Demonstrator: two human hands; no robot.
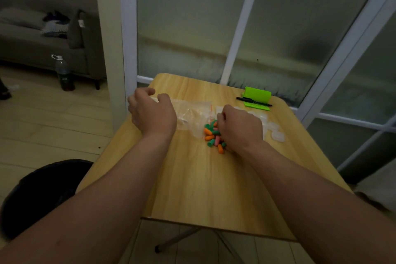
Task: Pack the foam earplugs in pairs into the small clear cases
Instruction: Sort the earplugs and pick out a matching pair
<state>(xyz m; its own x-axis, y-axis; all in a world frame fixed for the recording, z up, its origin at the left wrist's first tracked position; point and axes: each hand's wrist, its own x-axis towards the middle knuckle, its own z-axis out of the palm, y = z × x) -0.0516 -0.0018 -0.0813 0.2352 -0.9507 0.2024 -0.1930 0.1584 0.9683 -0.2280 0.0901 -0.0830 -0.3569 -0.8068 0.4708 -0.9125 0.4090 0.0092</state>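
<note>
A heap of orange, green and pink foam earplugs [212, 136] lies in the middle of the wooden table [192, 188]. My right hand [240, 127] rests on the heap's right side, fingers curled down into the earplugs. A clear plastic bag [192, 113] lies flat to the left of the heap. My left hand [152, 111] lies on the bag's left end, fingers bent over it. Several small clear cases [275, 130] lie to the right of my right hand, partly hidden by it.
A green stand [257, 97] with a black pen [252, 100] across it sits at the table's far right corner. Frosted glass panels stand right behind the table. A dark round stool [42, 195] is at the lower left; a sofa and a bottle [63, 73] stand further left.
</note>
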